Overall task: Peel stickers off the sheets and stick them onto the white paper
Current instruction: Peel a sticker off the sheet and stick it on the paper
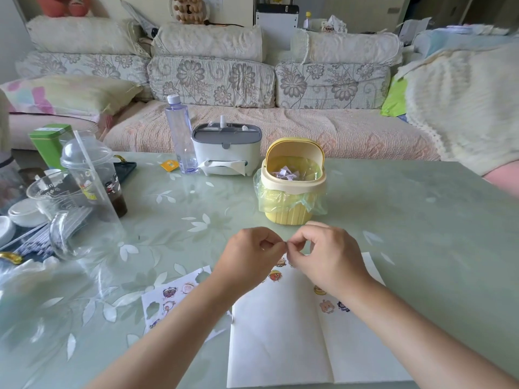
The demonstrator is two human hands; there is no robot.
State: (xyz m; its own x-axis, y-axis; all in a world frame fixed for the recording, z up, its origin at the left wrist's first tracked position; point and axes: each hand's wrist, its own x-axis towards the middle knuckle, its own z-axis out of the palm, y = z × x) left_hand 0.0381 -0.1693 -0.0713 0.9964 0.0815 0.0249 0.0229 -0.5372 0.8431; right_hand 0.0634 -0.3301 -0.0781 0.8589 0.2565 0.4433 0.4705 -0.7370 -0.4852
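Tabletop first: pale green glass tabletop (pixel 393 209) w/ white leaf print, cluttered along its left edge. Next down in size, the creased white paper sheet (pixel 280 332) at the near edge, right of centre, w/ a handful of small cartoon stickers (pixel 326 306) on its far half. Just beside it on the left, the white sticker sheet (pixel 168 301), several gaps cut out, some stickers left. Twd the middle sits a yellow ribbed plastic mini bin (pixel 292 192), green liner, lid up, paper scraps inside.

Now the hands: left hand (pixel 247 256) and right hand (pixel 325 256), both raised, fingers curled, thumb and forefinger tips pinched and meeting at one spot. Between them a tiny piece (pixel 286 243), prob. a peeled sticker or its backing; too small to tell.

Risks, as I judge it: pulled both ways it could tear; a limp sticker could fold on itself or cling to a fingertip.

White paper lies right below the hands and nearer; sticker sheet sits under the left forearm, left of both hands.
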